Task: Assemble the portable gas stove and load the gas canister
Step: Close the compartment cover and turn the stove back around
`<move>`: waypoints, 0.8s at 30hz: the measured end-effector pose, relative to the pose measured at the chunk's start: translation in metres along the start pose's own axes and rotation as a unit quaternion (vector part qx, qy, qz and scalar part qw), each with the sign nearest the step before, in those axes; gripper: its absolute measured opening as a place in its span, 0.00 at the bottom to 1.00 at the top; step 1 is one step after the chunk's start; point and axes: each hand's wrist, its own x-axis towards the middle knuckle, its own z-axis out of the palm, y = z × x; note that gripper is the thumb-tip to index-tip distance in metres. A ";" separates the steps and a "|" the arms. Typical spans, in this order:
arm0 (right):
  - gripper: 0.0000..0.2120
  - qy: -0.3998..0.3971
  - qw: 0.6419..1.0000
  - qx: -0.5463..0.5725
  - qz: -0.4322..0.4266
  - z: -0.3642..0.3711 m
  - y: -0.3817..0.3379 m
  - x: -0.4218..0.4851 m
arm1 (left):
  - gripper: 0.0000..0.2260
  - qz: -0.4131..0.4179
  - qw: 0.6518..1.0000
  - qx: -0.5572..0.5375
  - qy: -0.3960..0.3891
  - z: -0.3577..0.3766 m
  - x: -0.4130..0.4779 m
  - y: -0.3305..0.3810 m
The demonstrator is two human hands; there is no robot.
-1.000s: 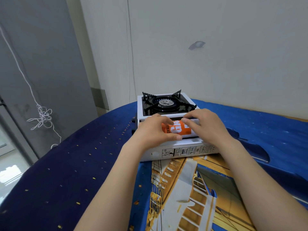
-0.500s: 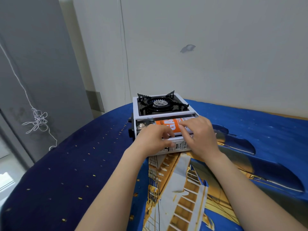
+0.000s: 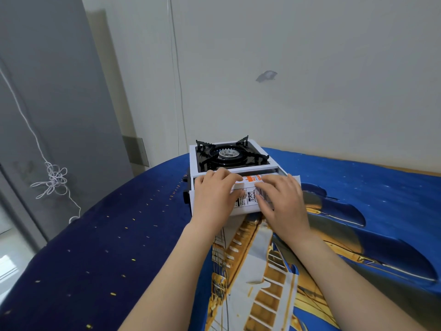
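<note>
A white portable gas stove with a black pan support sits on the blue cloth near the wall. In its near compartment lies the orange and white gas canister, of which only a strip shows. The white compartment lid, printed with a warning label, is tilted over the canister. My left hand lies on the lid's left part, fingers curled over its far edge. My right hand grips the lid's right part the same way.
A blue cloth with a ship print covers the surface. The pale wall stands right behind the stove. A grey door with a knotted white cord is at the left. Black knobs stick out of the stove's left side.
Both hands have left the canister, which lay exposed in the compartment, and moved onto the lid. The lid now covers most of the canister.
</note>
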 end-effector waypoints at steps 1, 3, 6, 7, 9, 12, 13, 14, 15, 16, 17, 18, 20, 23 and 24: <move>0.12 -0.002 1.000 -0.002 0.001 0.000 0.000 0.000 | 0.11 0.004 1.000 0.011 0.020 0.003 -0.001 0.000; 0.14 -0.014 1.000 -0.008 0.004 -0.001 -0.001 -0.001 | 0.09 0.014 0.998 0.027 0.054 0.008 -0.002 0.000; 0.18 -0.051 0.998 -0.019 0.014 0.001 -0.002 -0.001 | 0.10 0.020 0.996 0.048 0.076 0.014 -0.005 -0.005; 0.19 -0.066 0.997 -0.022 0.018 0.001 -0.002 -0.001 | 0.12 0.018 0.995 0.051 0.081 0.016 -0.006 -0.007; 0.23 -0.093 0.995 -0.031 0.023 0.003 -0.001 -0.001 | 0.14 0.021 0.995 0.049 0.087 0.017 -0.008 -0.011; 0.27 -0.121 0.991 -0.052 0.022 0.005 0.000 -0.001 | 0.15 0.025 0.995 0.052 0.078 0.017 -0.011 -0.012; 0.28 -0.131 0.989 -0.062 0.022 0.006 0.001 -0.002 | 0.14 0.021 0.996 0.053 0.069 0.017 -0.012 -0.012; 0.30 -0.139 0.988 -0.069 0.022 0.007 0.002 -0.002 | 0.14 0.016 0.997 0.053 0.060 0.017 -0.013 -0.013; 0.30 -0.144 0.987 -0.072 0.022 0.007 0.003 -0.002 | 0.13 0.012 0.997 0.051 0.052 0.017 -0.014 -0.013; 0.30 -0.144 0.987 -0.071 0.023 0.008 0.004 -0.002 | 0.13 0.009 0.998 0.049 0.043 0.018 -0.015 -0.014; 0.29 -0.142 0.987 -0.069 0.022 0.008 0.004 -0.002 | 0.14 0.008 0.998 0.048 0.034 0.019 -0.016 -0.014; 0.28 -0.137 0.988 -0.068 0.020 0.009 0.004 -0.001 | 0.14 0.010 0.999 0.047 0.026 0.020 -0.017 -0.015; 0.27 -0.114 0.992 -0.058 0.020 0.010 0.004 -0.001 | 0.17 0.010 0.998 0.054 0.005 0.021 -0.018 -0.017; 0.21 -0.066 0.996 -0.018 0.050 0.009 0.009 -0.002 | 0.30 0.002 0.993 0.104 -0.058 0.022 -0.018 -0.020; 0.20 -0.055 0.997 -0.010 0.057 0.008 0.011 -0.002 | 0.33 0.002 0.990 0.118 -0.073 0.023 -0.018 -0.021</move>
